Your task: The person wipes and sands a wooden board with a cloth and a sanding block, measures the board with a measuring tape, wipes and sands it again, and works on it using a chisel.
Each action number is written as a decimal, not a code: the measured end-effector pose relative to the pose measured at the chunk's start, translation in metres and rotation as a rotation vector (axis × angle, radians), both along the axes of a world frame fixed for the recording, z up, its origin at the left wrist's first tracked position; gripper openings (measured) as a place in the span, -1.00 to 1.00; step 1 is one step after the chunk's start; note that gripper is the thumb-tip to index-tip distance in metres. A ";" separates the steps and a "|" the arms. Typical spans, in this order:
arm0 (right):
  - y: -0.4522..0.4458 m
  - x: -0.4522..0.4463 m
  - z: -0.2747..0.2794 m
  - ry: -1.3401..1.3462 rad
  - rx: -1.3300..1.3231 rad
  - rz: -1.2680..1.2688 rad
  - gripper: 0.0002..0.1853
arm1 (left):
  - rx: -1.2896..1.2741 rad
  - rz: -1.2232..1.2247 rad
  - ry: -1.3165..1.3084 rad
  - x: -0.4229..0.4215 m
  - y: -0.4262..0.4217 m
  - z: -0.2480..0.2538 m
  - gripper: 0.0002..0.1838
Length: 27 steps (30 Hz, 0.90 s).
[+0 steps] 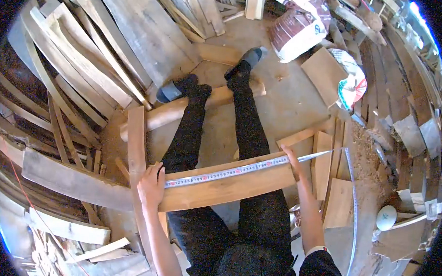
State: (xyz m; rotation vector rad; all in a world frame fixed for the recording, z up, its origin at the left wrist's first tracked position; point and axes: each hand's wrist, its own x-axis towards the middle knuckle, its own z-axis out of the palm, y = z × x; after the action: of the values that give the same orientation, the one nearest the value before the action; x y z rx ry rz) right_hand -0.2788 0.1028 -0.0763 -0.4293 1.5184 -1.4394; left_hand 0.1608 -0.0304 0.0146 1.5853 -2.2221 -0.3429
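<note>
Mid-frame, the left hand (151,185) and right hand (294,164) clamp tape (227,172) against a board (228,192), likely stiff, best held by its ends.

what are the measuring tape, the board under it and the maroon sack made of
Measuring tape: probably plastic or coated cloth, thin and pale with printed numbers. Board: apparently bare wood, tan with faint grain. Sack: perhaps plastic or paper, creased and printed.
</note>
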 end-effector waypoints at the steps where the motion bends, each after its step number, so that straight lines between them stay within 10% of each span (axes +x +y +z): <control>1: 0.001 0.005 0.010 -0.095 0.047 -0.028 -0.57 | -0.015 -0.014 -0.018 0.000 0.001 0.001 -0.72; 27: 0.003 0.013 0.022 -0.201 0.067 0.006 -0.40 | 0.023 0.007 -0.001 0.003 -0.001 -0.003 -0.71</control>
State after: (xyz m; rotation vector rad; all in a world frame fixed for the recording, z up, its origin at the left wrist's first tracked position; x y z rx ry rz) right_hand -0.2661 0.1054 -0.0539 -0.2406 1.3977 -1.3799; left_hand 0.1634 -0.0309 0.0121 1.6049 -2.2208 -0.3675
